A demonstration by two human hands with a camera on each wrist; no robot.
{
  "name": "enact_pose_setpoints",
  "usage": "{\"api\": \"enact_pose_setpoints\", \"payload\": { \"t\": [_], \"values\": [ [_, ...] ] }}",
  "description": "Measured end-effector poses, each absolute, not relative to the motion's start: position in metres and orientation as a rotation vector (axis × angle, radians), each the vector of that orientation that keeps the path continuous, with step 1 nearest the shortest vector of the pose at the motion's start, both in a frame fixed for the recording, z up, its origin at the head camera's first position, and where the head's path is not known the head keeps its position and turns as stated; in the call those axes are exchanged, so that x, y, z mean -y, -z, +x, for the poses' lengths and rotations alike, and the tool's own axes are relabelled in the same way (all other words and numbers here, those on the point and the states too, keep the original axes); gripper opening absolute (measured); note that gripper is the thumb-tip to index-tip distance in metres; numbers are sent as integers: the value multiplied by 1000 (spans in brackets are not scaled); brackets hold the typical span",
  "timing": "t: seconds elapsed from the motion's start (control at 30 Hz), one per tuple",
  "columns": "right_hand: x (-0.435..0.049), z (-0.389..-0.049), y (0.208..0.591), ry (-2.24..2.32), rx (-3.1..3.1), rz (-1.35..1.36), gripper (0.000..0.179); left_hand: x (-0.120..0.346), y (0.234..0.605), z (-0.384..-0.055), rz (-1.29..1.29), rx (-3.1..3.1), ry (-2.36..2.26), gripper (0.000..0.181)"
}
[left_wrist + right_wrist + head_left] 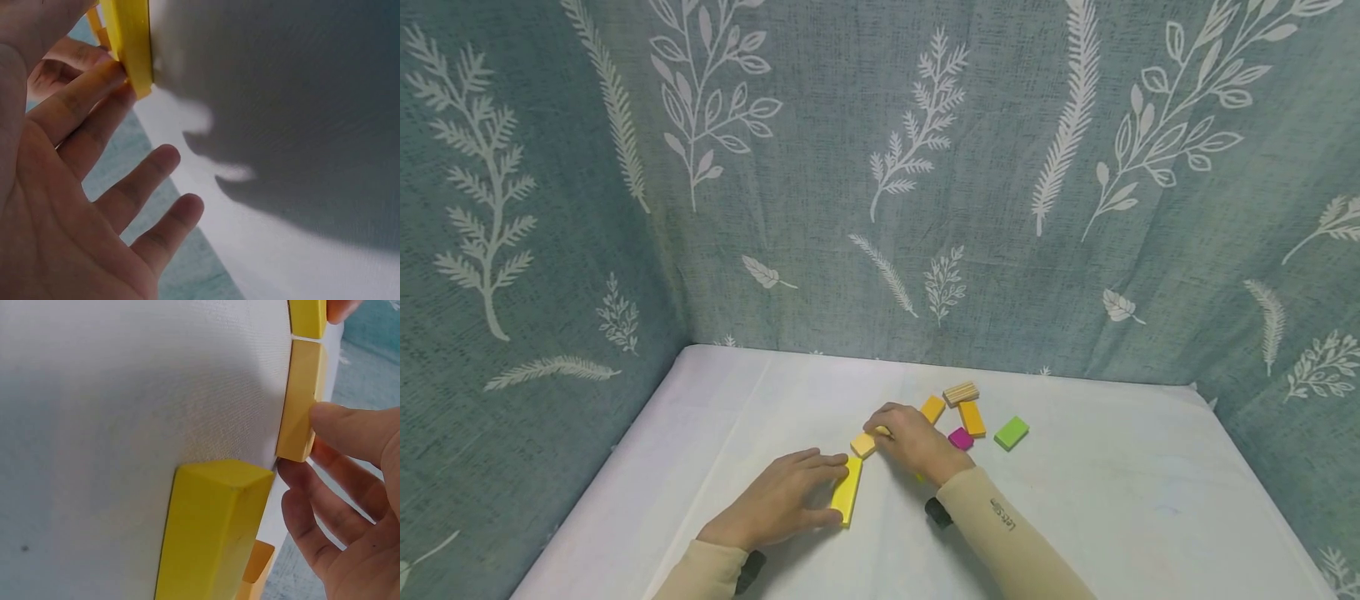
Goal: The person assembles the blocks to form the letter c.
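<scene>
My left hand point(782, 496) holds a long yellow block point(847, 492) between its thumb and index and middle fingers, while the other two fingers stretch out free in the left wrist view. The block lies flat on the white cloth. My right hand point(917, 440) pinches a pale orange block point(301, 400), its thumb on the block's edge and a fingertip at the end. In the right wrist view that block lies end to end with the yellow one, a thin gap between. Another yellow block point(209, 525) sits near the right hand, mostly hidden under it in the head view.
Beyond the right hand are two orange blocks point(972, 419), a ridged wooden piece point(961, 393), a magenta block point(960, 438) and a green block point(1011, 433). A white cloth point(1120, 500) covers the table. Teal leaf-patterned curtains point(820, 167) stand at the back and sides.
</scene>
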State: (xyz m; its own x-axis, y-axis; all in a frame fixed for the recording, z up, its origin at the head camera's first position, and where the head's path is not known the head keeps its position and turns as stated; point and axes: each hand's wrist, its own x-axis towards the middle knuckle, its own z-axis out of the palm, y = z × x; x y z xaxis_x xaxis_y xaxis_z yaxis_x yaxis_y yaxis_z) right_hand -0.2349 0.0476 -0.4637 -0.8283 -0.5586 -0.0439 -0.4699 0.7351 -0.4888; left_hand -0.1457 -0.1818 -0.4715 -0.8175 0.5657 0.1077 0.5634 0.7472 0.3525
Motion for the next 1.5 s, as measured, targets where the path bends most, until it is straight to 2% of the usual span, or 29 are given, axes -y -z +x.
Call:
{"api": "enact_pose_setpoints", "payload": {
  "t": [1.5],
  "values": [
    [-49,-234,467,640,-2795,-956,21,179,476,-144,871,-2940,-613,56]
  ]
}}
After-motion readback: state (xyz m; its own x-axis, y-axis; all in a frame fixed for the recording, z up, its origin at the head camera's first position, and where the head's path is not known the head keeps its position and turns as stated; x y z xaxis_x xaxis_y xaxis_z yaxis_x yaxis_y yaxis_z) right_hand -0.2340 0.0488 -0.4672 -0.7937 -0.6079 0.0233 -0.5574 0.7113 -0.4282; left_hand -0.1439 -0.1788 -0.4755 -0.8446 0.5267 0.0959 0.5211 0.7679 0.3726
